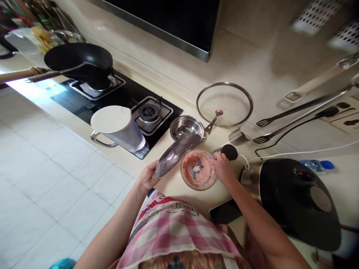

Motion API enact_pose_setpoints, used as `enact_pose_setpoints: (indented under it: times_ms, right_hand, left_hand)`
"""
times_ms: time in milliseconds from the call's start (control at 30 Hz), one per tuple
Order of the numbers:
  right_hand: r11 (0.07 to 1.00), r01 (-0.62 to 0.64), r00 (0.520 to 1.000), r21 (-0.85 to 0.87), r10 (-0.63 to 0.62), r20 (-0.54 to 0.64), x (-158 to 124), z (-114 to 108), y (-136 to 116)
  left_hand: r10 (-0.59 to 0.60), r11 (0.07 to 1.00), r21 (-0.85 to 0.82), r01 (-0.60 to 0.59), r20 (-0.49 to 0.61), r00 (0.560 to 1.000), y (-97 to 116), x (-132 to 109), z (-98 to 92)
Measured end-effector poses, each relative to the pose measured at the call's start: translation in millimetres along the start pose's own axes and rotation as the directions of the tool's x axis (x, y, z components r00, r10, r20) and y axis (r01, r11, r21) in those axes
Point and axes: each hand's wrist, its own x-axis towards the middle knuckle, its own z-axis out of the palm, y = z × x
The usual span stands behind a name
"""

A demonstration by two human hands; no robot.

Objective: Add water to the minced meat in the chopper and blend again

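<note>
Plainly, the work in hand centred on a bowl (182, 176) of pink minced meat (206, 178), set on the bench (168, 190) directly in front of the person's apron (179, 228). We noted a blade (197, 169) fitted at the middle of the meat, exposed from above. The left hand (147, 175) had its fingers bent around the near end of a dark cover (176, 155), which it held tilted beside the bowl; the far end reached over the edge of a metal dish (186, 122). The right hand (223, 167) lay at the bowl's right rim, fingers partly curled; we could not tell whether it gripped the rim or merely touched it.

We judged the step to be one of tending the uncovered bowl. In our view, the next move called for a steady bowl, a controlled tilt of the cover and fingertips kept off the blade.

As to obstructions, a metal cylinder (230, 152) with a black end was just behind the right hand; contact could not be settled. The metal dish and an upright glass lid (219, 112) crowded the far side. A large black cooker (300, 201) hemmed in the right arm. Leftward, a white jug (120, 129) stood at the stove's edge, and a black wok (81, 58) sat over the farther burner.
</note>
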Motion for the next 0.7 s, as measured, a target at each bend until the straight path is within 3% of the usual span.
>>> enact_pose_setpoints:
  times_ms: [100, 300, 533, 700]
  right_hand:
    - [0.993, 0.06, 0.998, -0.104, -0.061, -0.009, 8, 3, -9]
    - [0.991, 0.09, 0.995, -0.098, -0.094, -0.033, 8, 12, -14]
    - [0.997, 0.076, 0.996, -0.019, -0.077, -0.043, 7, 12, -16]
    - [0.998, 0.054, 0.998, 0.014, -0.054, 0.013, 11, 10, -20]
  left_hand:
    - [-0.014, 1.0, -0.011, 0.013, -0.026, 1.0, -1, -2, 5.1]
    - [-0.015, 1.0, -0.027, 0.013, -0.098, 0.995, -1, -7, 8.7]
    - [-0.015, 0.999, -0.041, 0.014, -0.023, 1.0, -3, -3, 2.4]
    - [-0.028, 0.998, -0.056, 0.028, 0.012, 1.0, -4, -1, -2.4]
